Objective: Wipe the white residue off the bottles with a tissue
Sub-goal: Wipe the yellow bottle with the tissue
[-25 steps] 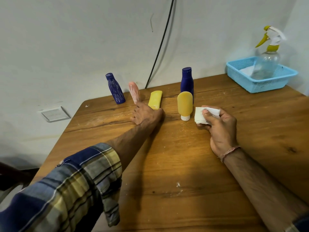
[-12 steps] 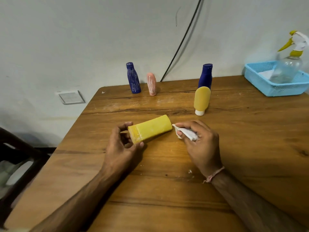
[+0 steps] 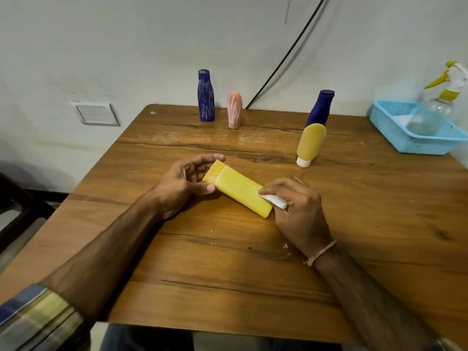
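Note:
A flat yellow bottle [image 3: 239,188] lies tilted over the middle of the wooden table [image 3: 228,262]. My left hand [image 3: 186,182] grips its cap end between thumb and fingers. My right hand [image 3: 295,206] pinches a folded white tissue [image 3: 276,200] against the bottle's other end. At the back stand a dark blue bottle [image 3: 205,96] and a pink bottle [image 3: 234,110], both streaked with white residue. A second dark blue bottle [image 3: 319,107] stands at the back right, with an orange-yellow tube [image 3: 310,144] on its white cap in front of it.
A light blue plastic basket [image 3: 415,139] at the table's far right corner holds a clear spray bottle [image 3: 436,105] with a yellow trigger. A black cable [image 3: 286,57] runs down the wall. A dark chair frame [image 3: 17,206] stands left of the table.
My left hand lifted the yellow bottle from the back row to the table's middle and turned it so its far end points right and down. My right hand brought the tissue onto that end.

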A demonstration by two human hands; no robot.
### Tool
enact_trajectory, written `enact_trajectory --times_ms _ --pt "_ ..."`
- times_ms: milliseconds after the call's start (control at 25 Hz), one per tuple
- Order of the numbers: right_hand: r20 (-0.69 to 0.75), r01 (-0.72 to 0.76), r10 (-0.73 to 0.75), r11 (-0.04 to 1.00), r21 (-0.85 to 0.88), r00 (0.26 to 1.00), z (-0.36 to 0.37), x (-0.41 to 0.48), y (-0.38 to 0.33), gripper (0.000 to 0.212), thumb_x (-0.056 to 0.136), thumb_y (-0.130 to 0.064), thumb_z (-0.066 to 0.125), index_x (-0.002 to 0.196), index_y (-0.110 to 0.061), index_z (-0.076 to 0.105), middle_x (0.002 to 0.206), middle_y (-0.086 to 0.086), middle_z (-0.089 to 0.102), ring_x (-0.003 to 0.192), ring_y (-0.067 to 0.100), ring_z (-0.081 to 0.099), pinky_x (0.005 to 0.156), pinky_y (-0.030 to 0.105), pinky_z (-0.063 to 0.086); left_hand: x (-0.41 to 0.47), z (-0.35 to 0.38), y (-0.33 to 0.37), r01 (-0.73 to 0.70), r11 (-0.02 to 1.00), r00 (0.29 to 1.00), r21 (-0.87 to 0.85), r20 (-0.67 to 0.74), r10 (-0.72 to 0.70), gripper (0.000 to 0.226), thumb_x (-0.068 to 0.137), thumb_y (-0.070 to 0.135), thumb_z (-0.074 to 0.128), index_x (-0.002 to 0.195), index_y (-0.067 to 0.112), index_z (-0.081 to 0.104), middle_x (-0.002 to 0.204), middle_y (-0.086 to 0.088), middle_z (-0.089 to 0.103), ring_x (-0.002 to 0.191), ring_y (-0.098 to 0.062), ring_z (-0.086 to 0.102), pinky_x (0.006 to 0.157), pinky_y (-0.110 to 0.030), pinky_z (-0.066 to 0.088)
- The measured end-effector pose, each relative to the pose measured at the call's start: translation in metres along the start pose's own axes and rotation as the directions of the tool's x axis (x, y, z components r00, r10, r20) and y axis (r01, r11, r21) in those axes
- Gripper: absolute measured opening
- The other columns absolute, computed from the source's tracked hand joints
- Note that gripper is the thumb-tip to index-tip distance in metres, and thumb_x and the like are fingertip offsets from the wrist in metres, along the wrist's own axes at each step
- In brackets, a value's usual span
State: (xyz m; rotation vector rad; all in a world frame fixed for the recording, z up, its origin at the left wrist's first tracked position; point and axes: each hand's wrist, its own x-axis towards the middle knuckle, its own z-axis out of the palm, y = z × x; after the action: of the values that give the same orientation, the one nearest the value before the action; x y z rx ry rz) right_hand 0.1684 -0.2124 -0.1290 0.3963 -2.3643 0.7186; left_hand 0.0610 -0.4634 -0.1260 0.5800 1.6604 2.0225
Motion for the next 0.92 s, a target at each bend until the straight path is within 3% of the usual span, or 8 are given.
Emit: enact_trajectory --times_ms 120,240,360,400,520,680,840,920 --pt "0.115 0.183 -0.179 0.983 -0.024 0.977 -0.007 -0.009 0.007 0.036 0.074 0.017 0.071 0.1 -0.006 0.079 0.104 0.007 0.073 0.097 0.026 0.064 0.078 0.04 0.055 0.008 0.005 -0.004 -0.017 0.999 1.0 0.045 0.027 0.015 0.068 0.074 -0.013 0.067 0.139 0.004 0.056 0.137 -0.022 0.061 0.123 -0.032 0.06 0.102 -0.05 0.05" --pt "0.004 0.064 -0.064 0.997 -0.046 0.998 -0.014 -0.007 0.013 0.034 0.078 0.017 0.068 0.098 -0.008 0.079 0.101 0.006 0.074 0.095 0.025 0.065 0.076 0.043 0.056 0.009 0.003 -0.01 -0.032 0.997 0.999 0.065 0.039 0.029 0.068 0.073 -0.013 0.071 0.138 0.004 0.057 0.133 -0.021 0.063 0.119 -0.032 0.061 0.099 -0.046 0.054" --pt "0.16 0.259 -0.252 0.966 -0.025 0.955 -0.008 -0.015 -0.005 0.027 0.085 0.002 0.057 0.099 -0.007 0.078 0.104 0.006 0.073 0.099 0.026 0.064 0.08 0.039 0.056 0.009 0.001 -0.011 -0.031 0.998 0.999 0.054 0.041 0.029 0.068 0.074 -0.011 0.071 0.138 0.005 0.058 0.131 -0.018 0.064 0.118 -0.031 0.062 0.097 -0.044 0.056" --pt "0.168 0.257 -0.249 0.966 -0.029 0.954 -0.009 -0.013 -0.004 0.028 0.084 0.004 0.058 0.099 -0.007 0.078 0.105 0.006 0.073 0.1 0.026 0.064 0.081 0.039 0.056 0.008 0.001 -0.01 -0.029 0.998 0.998 0.06 0.049 0.026 0.068 0.074 -0.011 0.071 0.139 0.005 0.057 0.131 -0.018 0.064 0.118 -0.031 0.062 0.096 -0.043 0.056" --pt "0.013 0.036 -0.036 0.998 -0.058 0.999 -0.013 -0.001 0.011 0.033 0.077 0.016 0.068 0.097 -0.007 0.079 0.102 0.007 0.074 0.097 0.025 0.066 0.08 0.043 0.055 0.006 0.003 -0.01 -0.036 0.995 0.997 0.097 0.071 0.029 0.067 0.074 -0.013 0.07 0.138 0.002 0.056 0.128 -0.022 0.065 0.114 -0.028 0.064 0.091 -0.036 0.058" --pt "0.189 0.266 -0.259 0.964 -0.007 0.947 -0.008 -0.011 -0.006 0.027 0.081 0.004 0.062 0.101 -0.005 0.078 0.106 0.008 0.073 0.101 0.026 0.064 0.083 0.037 0.055 0.006 0.003 -0.008 -0.043 0.989 0.996 0.141 0.078 0.033 0.064 0.079 -0.018 0.069 0.138 0.002 0.057 0.122 -0.016 0.07 0.106 -0.022 0.067 0.084 -0.029 0.061" --pt "0.065 0.025 -0.021 0.997 -0.068 0.998 -0.011 0.001 0.0 0.035 0.076 0.014 0.063 0.1 -0.007 0.078 0.103 0.008 0.073 0.099 0.024 0.065 0.08 0.043 0.056 0.005 0.004 -0.006 -0.032 0.993 0.997 0.112 0.07 0.024 0.066 0.073 -0.008 0.073 0.137 0.004 0.058 0.13 -0.027 0.063 0.113 -0.031 0.063 0.089 -0.033 0.059" --pt "0.112 0.106 -0.097 0.992 -0.075 0.989 -0.01 -0.005 -0.008 0.031 0.081 0.006 0.058 0.101 -0.007 0.078 0.104 0.008 0.072 0.1 0.024 0.064 0.082 0.038 0.056 0.005 0.005 -0.006 -0.025 0.993 0.998 0.118 0.062 0.018 0.066 0.074 -0.011 0.077 0.136 0.004 0.059 0.13 -0.027 0.064 0.114 -0.034 0.062 0.09 -0.033 0.059"
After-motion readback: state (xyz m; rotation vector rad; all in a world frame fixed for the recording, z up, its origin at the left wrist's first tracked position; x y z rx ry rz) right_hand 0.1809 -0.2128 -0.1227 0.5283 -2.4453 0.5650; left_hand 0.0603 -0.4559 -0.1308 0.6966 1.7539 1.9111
